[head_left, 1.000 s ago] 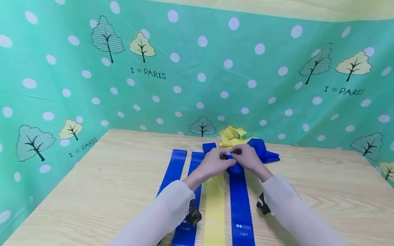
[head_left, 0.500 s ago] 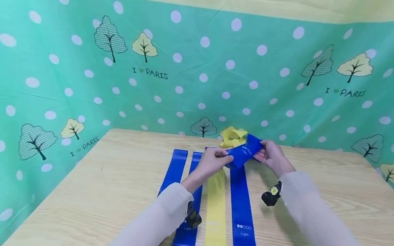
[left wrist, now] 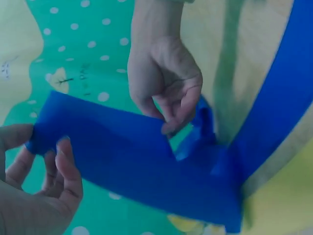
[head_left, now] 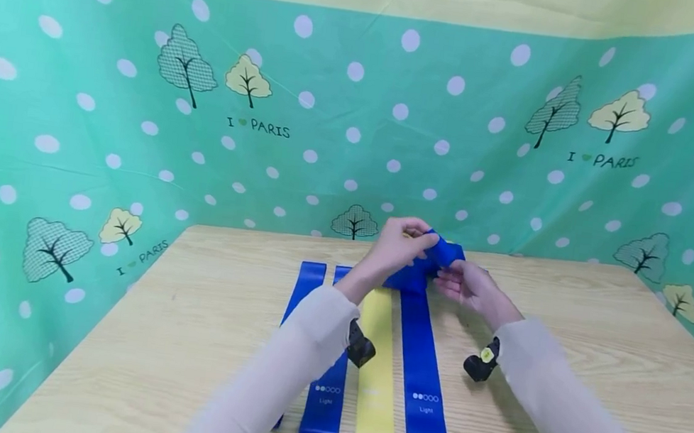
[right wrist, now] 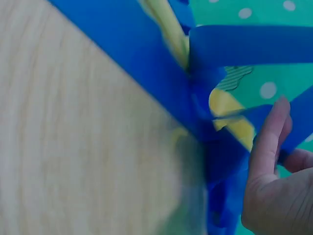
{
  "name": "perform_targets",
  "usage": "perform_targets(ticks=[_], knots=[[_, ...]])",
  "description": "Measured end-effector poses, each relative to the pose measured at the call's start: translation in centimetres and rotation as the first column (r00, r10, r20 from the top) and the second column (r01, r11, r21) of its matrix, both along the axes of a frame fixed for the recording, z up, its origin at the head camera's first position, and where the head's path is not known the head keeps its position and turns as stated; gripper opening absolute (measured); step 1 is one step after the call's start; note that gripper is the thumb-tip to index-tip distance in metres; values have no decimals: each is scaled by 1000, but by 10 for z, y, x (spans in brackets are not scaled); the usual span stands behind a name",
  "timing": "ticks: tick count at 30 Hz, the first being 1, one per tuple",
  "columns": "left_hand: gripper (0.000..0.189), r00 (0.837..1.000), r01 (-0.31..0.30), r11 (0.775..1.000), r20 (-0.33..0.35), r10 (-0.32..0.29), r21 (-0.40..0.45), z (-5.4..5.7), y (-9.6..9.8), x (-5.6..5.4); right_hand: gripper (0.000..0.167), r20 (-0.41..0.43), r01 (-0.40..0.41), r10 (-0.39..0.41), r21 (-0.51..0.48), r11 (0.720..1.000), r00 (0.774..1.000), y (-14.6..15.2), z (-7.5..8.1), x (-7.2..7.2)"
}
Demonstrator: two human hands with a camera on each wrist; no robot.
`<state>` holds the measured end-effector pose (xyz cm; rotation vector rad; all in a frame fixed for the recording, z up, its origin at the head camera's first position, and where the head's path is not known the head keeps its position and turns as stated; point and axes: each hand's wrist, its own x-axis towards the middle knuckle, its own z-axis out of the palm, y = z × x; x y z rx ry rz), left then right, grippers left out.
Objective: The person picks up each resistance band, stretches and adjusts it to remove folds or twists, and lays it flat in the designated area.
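Several flat blue and yellow resistance bands lie side by side on the table, running toward the person. At the far end of the right blue band, a bunched blue band is held up off the table. My left hand pinches this raised band by its end, the strip stretching across the left wrist view. My right hand, to the right and slightly lower, pinches the band's edge between thumb and fingers. Behind the blue folds, part of a crumpled yellow band shows in the right wrist view.
Left of the right blue band lie a yellow band, another blue band and a leftmost blue band partly under the left sleeve. The wooden table ends at a green dotted curtain.
Both hands worked close together at the bunched blue band, then the right drew out to the right. Since then my left hand has moved up and right with the band's end, the right slightly down.
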<state>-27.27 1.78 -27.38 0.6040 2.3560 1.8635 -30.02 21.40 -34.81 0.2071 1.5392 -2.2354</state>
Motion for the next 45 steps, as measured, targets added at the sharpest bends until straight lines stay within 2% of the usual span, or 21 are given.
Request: perform_targets(ticks=[4, 9, 12, 14, 16, 18, 19, 21, 23, 25, 27, 31, 32, 33, 34, 36, 38, 39, 40, 44, 45], knots=[[21, 999, 30, 999, -39, -29, 43, 17, -6, -2, 41, -42, -14, 12, -30, 999, 999, 1, 14, 2], [22, 996, 54, 993, -79, -45, 106, 32, -7, 1, 51, -3, -94, 94, -23, 995, 996, 3, 25, 6], [22, 996, 49, 990, -86, -38, 130, 35, -4, 3, 51, -13, -131, 131, -8, 991, 991, 3, 24, 10], [21, 996, 35, 989, -87, -22, 145, 34, -2, 4, 49, -63, -130, 129, 0, 992, 990, 4, 20, 13], [20, 997, 15, 987, -83, -2, 158, 32, -2, 3, 44, -133, -96, 102, 58, 994, 986, 5, 16, 15], [19, 997, -4, 986, -76, 17, 165, 31, -2, 2, 35, -192, -42, 76, 174, 984, 978, 4, 11, 17], [19, 997, -9, 986, -74, 22, 166, 30, -2, 2, 29, -218, -11, 69, 257, 966, 974, 3, 8, 17], [19, 997, -15, 986, -71, 27, 166, 28, -2, 1, 26, -245, 42, 70, 423, 905, 967, 0, 2, 17], [19, 997, -14, 987, -73, 26, 159, 28, -2, 1, 35, -259, 57, 104, 548, 835, 960, -4, -4, 17], [20, 997, -6, 988, -76, 18, 157, 28, -1, 2, 42, -285, 51, 175, 640, 767, 942, -7, -10, 15], [20, 996, 5, 987, -86, 9, 162, 29, 0, 2, 38, -339, 56, 261, 700, 712, 904, -10, -15, 14], [20, 995, 27, 983, -102, -9, 181, 33, 1, 4, 25, -477, 137, 399, 758, 638, 783, -15, -20, 11], [21, 994, 32, 982, -108, -12, 184, 34, 0, 4, 22, -504, 177, 410, 768, 616, 760, -17, -20, 11], [20, 993, 34, 982, -115, -12, 185, 34, 0, 4, 17, -517, 209, 403, 773, 599, 755, -19, -19, 9], [20, 992, 34, 981, -123, -11, 188, 35, -1, 4, 13, -526, 231, 385, 769, 596, 758, -20, -17, 9], [20, 989, 27, 980, -146, 2, 199, 36, -3, 4, 12, -533, 289, 304, 760, 582, 790, -22, -12, 6], [19, 986, 13, 976, -167, 25, 220, 37, -5, 5, 15, -521, 332, 179, 736, 590, 835, -22, -6, 2], [18, 984, 5, 973, -176, 36, 231, 37, -6, 6, 17, -512, 348, 121, 720, 600, 850, -22, -3, 0], [18, 981, -3, 971, -186, 49, 241, 36, -7, 6, 23, -510, 365, 77, 704, 608, 857, -21, 0, -1], [18, 971, -31, 963, -219, 92, 268, 34, -10, 8, 29, -521, 439, -28, 688, 578, 853, -14, 7, -7], [18, 969, -38, 962, -225, 102, 269, 33, -11, 8, 30, -525, 452, -46, 680, 578, 850, -12, 9, -7]])
